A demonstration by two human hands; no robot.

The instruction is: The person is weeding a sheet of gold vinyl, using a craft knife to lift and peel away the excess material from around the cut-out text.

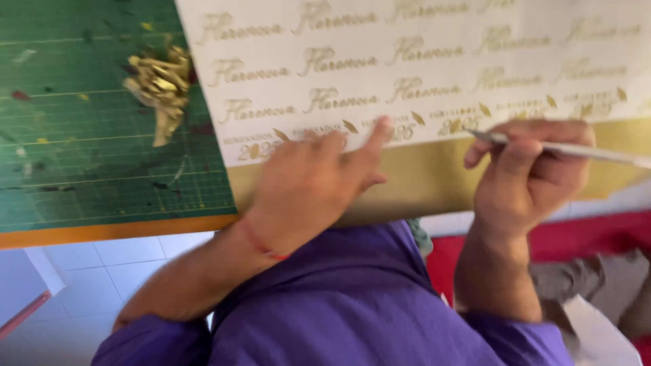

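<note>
Nearest the camera, purple sleeves (352, 305) fill the lower middle of the view, with pale floor tiles (115, 271) to the left and red fabric (590, 237) with a grey cloth (597, 285) to the right. From there the left hand (312, 186) reaches forward, a thin red thread around its wrist, and rests palm down on the sheet (420, 74); its fingers are spread slightly apart, the fingertips (383, 129) pressing on the white part just above the gold strip (420, 179) along the near edge. Just beside it, the right hand (525, 173) has thumb and fingers clamped on a slim silver craft knife (563, 148), whose tip meets the sheet near the lowest row of small gold lettering (the picture is blurred here, so the exact contact is hard to judge). The sheet carries rows of gold script and lies over a green cutting mat (88, 135) with an orange border. Farther off, on the mat to the left of the sheet, sits a little heap of gold foil scraps (161, 85).
</note>
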